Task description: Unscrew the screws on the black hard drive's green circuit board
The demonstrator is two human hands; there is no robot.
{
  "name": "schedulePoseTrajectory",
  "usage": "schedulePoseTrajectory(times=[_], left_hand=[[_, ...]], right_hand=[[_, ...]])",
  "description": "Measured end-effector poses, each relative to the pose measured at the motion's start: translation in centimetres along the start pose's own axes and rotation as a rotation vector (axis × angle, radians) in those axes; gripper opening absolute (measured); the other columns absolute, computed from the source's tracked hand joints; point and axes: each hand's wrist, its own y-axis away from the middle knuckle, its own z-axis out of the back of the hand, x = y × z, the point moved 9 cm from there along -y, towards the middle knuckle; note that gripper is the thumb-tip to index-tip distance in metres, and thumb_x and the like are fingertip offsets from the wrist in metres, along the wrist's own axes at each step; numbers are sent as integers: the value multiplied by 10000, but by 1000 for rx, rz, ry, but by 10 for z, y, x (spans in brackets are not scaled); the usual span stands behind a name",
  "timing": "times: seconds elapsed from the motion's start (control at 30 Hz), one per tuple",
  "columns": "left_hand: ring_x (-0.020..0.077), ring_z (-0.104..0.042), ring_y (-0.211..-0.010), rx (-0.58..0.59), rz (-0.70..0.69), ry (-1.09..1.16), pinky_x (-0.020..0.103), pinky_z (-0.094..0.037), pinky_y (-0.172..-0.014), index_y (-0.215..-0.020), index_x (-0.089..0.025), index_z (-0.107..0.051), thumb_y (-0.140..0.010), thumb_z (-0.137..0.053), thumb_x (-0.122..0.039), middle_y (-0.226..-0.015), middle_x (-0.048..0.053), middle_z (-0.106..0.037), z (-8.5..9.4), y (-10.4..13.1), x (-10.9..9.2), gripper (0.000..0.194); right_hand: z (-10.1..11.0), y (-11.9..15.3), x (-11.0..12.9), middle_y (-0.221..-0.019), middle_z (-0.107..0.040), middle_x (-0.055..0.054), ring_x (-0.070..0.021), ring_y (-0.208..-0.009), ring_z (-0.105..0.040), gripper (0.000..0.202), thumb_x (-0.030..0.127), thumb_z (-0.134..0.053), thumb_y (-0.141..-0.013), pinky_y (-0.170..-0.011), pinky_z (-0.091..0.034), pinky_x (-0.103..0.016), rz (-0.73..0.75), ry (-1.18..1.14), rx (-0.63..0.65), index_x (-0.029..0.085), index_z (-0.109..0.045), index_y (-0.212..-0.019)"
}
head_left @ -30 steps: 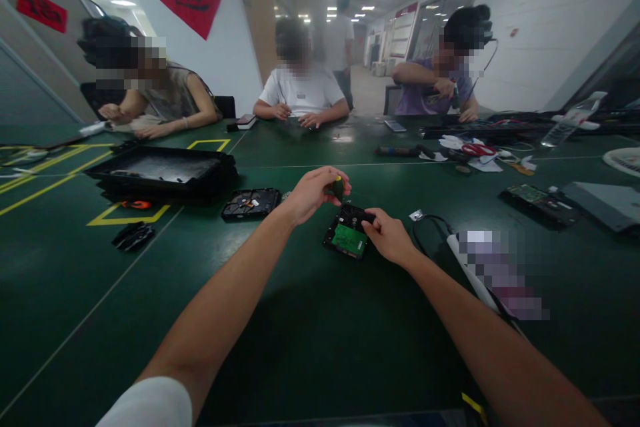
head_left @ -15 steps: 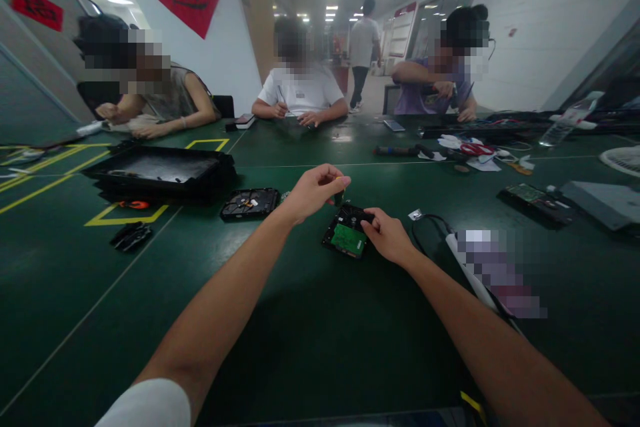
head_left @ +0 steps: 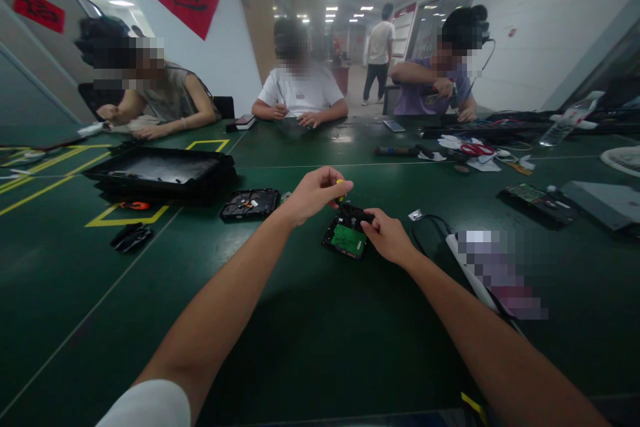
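Note:
A hard drive (head_left: 349, 237) with a green circuit board faces up on the table in front of me. My right hand (head_left: 384, 232) grips its right edge, thumb on top. Over the drive's far side, my left hand (head_left: 320, 192) pinches a small screwdriver (head_left: 341, 189) with a yellow handle. Its shaft points down toward the drive; whether the tip touches cannot be made out. To the left lies a second hard drive (head_left: 249, 204), with small bits beside it that are too small to name.
Black stacked trays (head_left: 160, 172) and black gloves (head_left: 131, 237) lie left on the green table (head_left: 320, 333). At right are a power strip (head_left: 473, 273), another drive (head_left: 536, 204) and a grey box (head_left: 603, 205). Several people sit across; one person (head_left: 381, 47) walks behind.
My left hand has shifted slightly and its fingers have turned, showing more of the yellow handle. My right hand and the drive stay put. The walking person has moved right.

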Motion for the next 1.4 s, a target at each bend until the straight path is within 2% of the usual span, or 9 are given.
schedulePoseTrajectory(times=[0.13,0.23,0.37,0.5,0.7,0.8,0.93,1.17,1.4], left_hand=[[125,-585,-728,21,-12,-47,226,-528,-604,-935,-186,-667,-876,-783,-481,-816,5,-611,-1,0,-2,323],[144,-600,-772,77,-6,-48,240,-541,-617,-958,-181,-739,-905,-738,-504,-850,31,-638,-6,1,-4,328],[180,-652,-866,93,26,43,249,-552,-640,-949,-162,-732,-908,-734,-526,-917,72,-689,-9,2,-1,366],[178,-664,-846,68,50,100,243,-539,-633,-924,-152,-688,-941,-693,-538,-903,85,-698,-8,0,5,386],[236,-698,-938,72,122,268,316,-603,-703,-995,-142,-709,-954,-602,-471,-962,127,-726,-6,-2,14,348],[226,-690,-927,49,133,204,294,-599,-667,-1000,-153,-700,-934,-658,-497,-974,117,-719,-5,-1,13,353],[189,-642,-866,-40,89,82,260,-591,-616,-972,-173,-668,-885,-747,-497,-935,70,-661,2,0,6,345],[179,-609,-901,74,33,-60,234,-591,-629,-979,-185,-727,-936,-672,-512,-957,54,-623,-7,2,-3,335],[156,-638,-798,-14,42,-25,269,-596,-635,-866,-163,-626,-893,-761,-509,-891,59,-666,0,0,4,372]], right_hand=[[0,1,1,-806,-688,7,-166,-688,-624,367,357,-556,-1047,-632,-407,-287,-12,-11,9,209,-583,-1382],[1,1,2,-803,-685,2,-173,-703,-628,370,341,-562,-1042,-628,-400,-289,2,8,2,197,-583,-1382],[0,0,2,-811,-694,3,-170,-705,-633,368,344,-550,-1047,-638,-400,-284,13,11,6,195,-577,-1383],[0,-1,-1,-802,-694,3,-167,-696,-627,353,340,-557,-1042,-632,-380,-281,12,29,-9,197,-593,-1363],[0,-1,-1,-820,-701,-5,-172,-702,-628,352,331,-578,-1036,-627,-372,-285,-5,18,-9,201,-598,-1363],[0,0,0,-823,-701,-3,-167,-697,-626,361,325,-570,-1044,-631,-381,-283,-8,3,-1,204,-581,-1384],[0,1,1,-834,-703,-7,-165,-708,-626,359,322,-570,-1045,-636,-388,-283,-5,3,4,200,-582,-1382],[0,0,1,-800,-683,7,-163,-692,-615,365,322,-567,-1044,-632,-394,-288,-5,3,-1,192,-585,-1385],[0,0,1,-794,-679,7,-161,-671,-608,355,326,-564,-1049,-619,-380,-287,-21,20,8,189,-590,-1375]])
